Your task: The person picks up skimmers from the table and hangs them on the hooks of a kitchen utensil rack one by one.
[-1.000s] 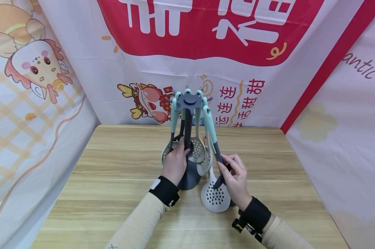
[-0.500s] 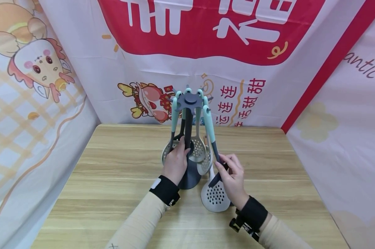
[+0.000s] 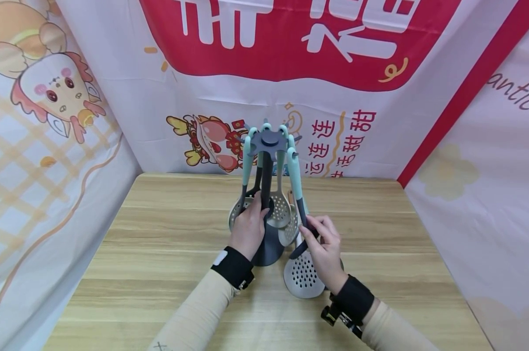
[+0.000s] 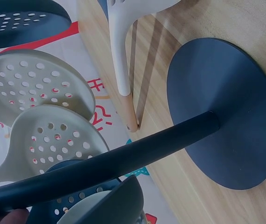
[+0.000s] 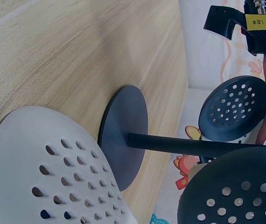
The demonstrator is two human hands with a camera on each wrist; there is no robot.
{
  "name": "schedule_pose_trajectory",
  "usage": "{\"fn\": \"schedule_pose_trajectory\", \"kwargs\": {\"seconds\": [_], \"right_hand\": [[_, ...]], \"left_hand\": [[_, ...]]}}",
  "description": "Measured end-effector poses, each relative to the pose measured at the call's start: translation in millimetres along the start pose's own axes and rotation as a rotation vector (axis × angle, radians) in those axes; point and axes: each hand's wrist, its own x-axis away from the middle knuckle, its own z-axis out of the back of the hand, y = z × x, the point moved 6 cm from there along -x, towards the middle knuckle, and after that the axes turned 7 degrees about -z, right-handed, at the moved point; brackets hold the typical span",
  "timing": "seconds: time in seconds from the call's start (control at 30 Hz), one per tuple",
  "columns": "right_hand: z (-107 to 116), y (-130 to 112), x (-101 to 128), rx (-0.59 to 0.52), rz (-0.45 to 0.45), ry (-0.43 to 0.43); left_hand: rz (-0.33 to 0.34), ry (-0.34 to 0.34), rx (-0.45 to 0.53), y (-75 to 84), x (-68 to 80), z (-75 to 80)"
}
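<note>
Your left hand (image 3: 248, 226) wraps the stand (image 3: 264, 195) pole to steady it on the surface (image 3: 159, 234); your right hand (image 3: 323, 243) pinches the skimmer (image 3: 303, 275) handle, hung at the rack's right side.

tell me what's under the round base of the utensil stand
The base sits flat on the wooden table. Nothing shows under it, though the patch it covers is hidden. The left hand grips the pole above it.
</note>
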Motion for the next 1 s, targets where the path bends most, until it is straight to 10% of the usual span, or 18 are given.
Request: {"fn": "schedule_pose_trajectory", "kwargs": {"seconds": [1.0], "right_hand": [[-7.1, 0.6, -2.4, 0.038, 0.030, -0.010]], "left_hand": [[-0.011, 0.014, -0.017, 1.2, -0.6, 0.8]]}}
